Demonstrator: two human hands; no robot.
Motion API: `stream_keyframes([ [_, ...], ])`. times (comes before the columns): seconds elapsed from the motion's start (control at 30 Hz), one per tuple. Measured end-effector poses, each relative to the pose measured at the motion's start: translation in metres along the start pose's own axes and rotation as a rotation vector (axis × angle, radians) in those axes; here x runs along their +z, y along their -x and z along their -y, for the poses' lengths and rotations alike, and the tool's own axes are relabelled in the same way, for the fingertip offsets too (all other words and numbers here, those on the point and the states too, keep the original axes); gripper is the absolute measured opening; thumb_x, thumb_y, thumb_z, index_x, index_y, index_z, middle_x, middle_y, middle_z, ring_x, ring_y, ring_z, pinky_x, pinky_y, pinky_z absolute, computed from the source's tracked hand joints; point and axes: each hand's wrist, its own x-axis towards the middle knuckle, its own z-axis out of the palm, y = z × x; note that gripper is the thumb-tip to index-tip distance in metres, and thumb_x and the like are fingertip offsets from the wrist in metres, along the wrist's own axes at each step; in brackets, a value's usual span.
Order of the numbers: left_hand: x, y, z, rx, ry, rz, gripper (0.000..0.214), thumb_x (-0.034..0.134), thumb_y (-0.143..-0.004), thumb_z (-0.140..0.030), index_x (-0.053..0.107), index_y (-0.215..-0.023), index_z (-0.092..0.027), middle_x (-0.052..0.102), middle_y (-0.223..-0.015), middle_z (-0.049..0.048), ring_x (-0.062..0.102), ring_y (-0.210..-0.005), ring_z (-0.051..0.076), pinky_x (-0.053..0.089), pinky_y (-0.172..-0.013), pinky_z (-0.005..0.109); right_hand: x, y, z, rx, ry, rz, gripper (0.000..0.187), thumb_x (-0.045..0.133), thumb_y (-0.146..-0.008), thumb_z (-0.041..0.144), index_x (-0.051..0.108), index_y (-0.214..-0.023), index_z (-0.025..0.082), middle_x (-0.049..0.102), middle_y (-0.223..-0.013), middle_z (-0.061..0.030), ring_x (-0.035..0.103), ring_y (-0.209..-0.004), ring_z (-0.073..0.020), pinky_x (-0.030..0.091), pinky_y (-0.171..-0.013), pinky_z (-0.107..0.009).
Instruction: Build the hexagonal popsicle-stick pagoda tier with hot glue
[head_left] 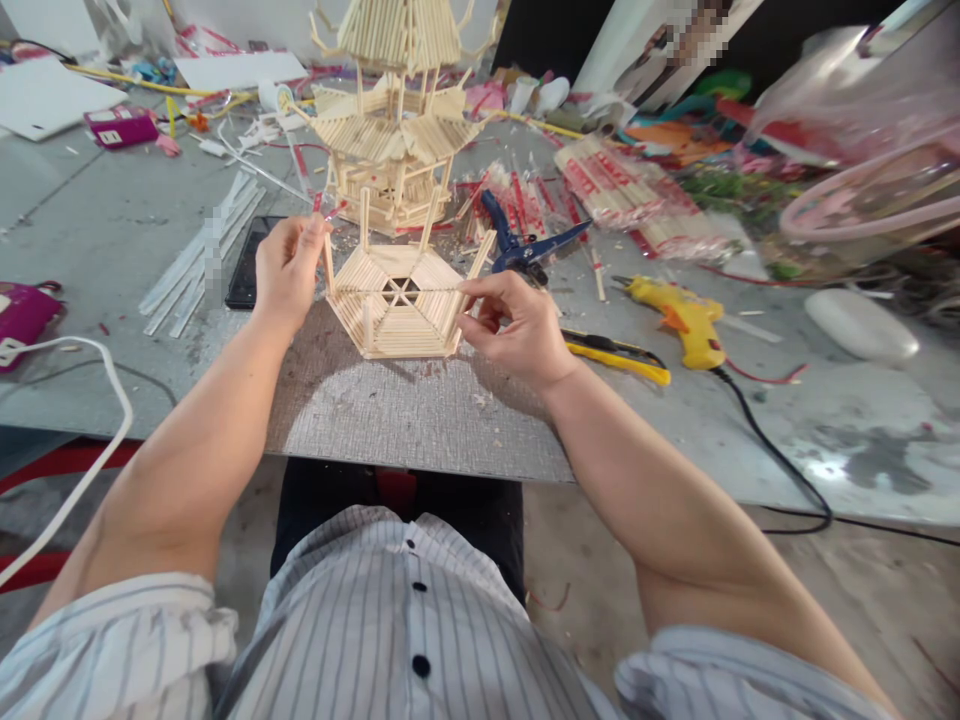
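Observation:
A hexagonal frame of thin wooden sticks [409,335] lies on the table before me, with upright posts at its corners and a spoked opening in the middle. My right hand [517,325] pinches a thin wooden stick [431,291] that reaches leftward across the frame. At the frame's left corner post, my left hand [291,262] is closed, fingertips together; what they grip is unclear. A red-and-clear wrapper piece [318,203] shows just above those fingertips. Behind the frame stands a tiered stick pagoda [394,135].
Dark blue pliers [525,240], a yellow-handled cutter [622,362] and a yellow glue gun [686,318] lie to the right. Wrapped chopsticks [637,195] are behind them. A phone [251,262] and pale flat strips [202,255] lie left. The table's front edge is close to me.

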Motion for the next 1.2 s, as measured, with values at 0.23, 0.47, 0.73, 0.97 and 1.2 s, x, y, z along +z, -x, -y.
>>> stream_keyframes([
  [0.23,0.0005,-0.0001,-0.0019,-0.024,0.001,0.0,0.056,0.047,-0.08,-0.075,0.068,-0.081,-0.022,0.055,-0.064,0.0015,0.053,-0.055,0.013,0.042,-0.05,0.028,-0.0009,-0.0004,0.0005,-0.02,0.002,0.005,0.027,0.059,-0.075,0.012,0.057,-0.099,0.024,0.056,-0.07,0.0082,0.038,-0.046,-0.0021,0.034,-0.046,-0.017],
  [0.47,0.0003,-0.0003,0.0012,0.003,0.005,0.003,0.055,0.046,-0.081,-0.074,0.067,-0.081,-0.023,0.057,-0.066,0.0022,0.058,-0.062,0.015,0.045,-0.054,0.028,0.0,-0.0004,-0.0008,-0.031,0.015,-0.001,0.028,0.058,-0.075,0.011,0.056,-0.1,0.024,0.057,-0.073,0.0072,0.039,-0.047,-0.0023,0.036,-0.046,-0.017],
  [0.73,-0.0004,-0.0004,0.0023,0.018,-0.023,0.019,0.05,0.044,-0.087,-0.067,0.067,-0.084,-0.023,0.059,-0.067,0.0027,0.06,-0.066,0.016,0.047,-0.058,0.029,-0.0003,-0.0003,-0.0006,-0.024,0.022,0.004,0.026,0.058,-0.076,0.012,0.056,-0.1,0.023,0.056,-0.072,0.0073,0.038,-0.046,-0.0023,0.035,-0.045,-0.017],
  [0.97,0.0007,-0.0006,-0.0002,0.017,-0.01,-0.007,0.056,0.045,-0.083,-0.073,0.067,-0.08,-0.021,0.055,-0.063,0.0013,0.055,-0.058,0.013,0.044,-0.051,0.026,-0.0007,0.0009,-0.0004,-0.002,0.045,0.026,0.028,0.056,-0.076,0.013,0.053,-0.101,0.024,0.057,-0.074,0.0066,0.04,-0.047,-0.0031,0.035,-0.046,-0.019],
  [1.2,0.0004,0.0003,-0.0018,-0.022,-0.013,0.007,0.053,0.045,-0.084,-0.07,0.067,-0.082,-0.022,0.056,-0.065,0.0023,0.054,-0.057,0.013,0.039,-0.045,0.024,-0.0024,0.0027,-0.0015,-0.004,0.021,0.019,0.046,0.058,-0.075,0.014,0.049,-0.119,0.026,0.058,-0.084,0.004,0.042,-0.048,-0.0027,0.037,-0.044,-0.019],
])
